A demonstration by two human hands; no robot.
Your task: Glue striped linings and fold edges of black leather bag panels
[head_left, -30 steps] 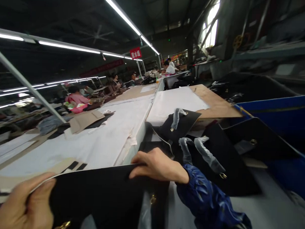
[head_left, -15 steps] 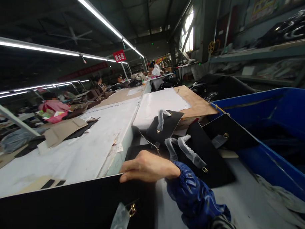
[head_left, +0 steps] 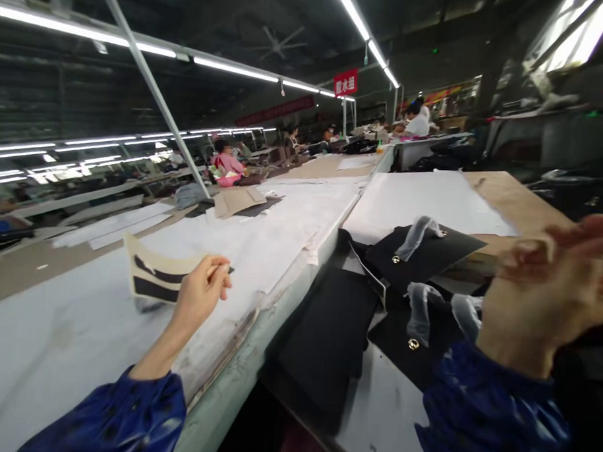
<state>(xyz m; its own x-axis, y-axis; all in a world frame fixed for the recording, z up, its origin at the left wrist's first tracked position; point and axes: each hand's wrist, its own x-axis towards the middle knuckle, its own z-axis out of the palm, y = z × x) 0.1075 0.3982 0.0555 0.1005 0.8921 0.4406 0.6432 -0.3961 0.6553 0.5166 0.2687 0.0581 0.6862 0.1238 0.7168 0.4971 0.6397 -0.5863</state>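
Here, my left hand (head_left: 203,294) pinches the striped card (head_left: 154,277) at its near edge.
White table (head_left: 54,349) spreads wide beyond it; my right hand (head_left: 551,287) hangs released, fingers loose, over black panels (head_left: 327,332).

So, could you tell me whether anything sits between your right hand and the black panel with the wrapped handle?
Nothing visible does. The right hand is raised, open, just right of the black panel, nothing between them. The left hand pinches a striped piece elsewhere.

The left hand (head_left: 203,292) reaches forward at the middle left, fingers pinched together. The right hand (head_left: 551,294) is up at the right edge, fingers straight, blurry.
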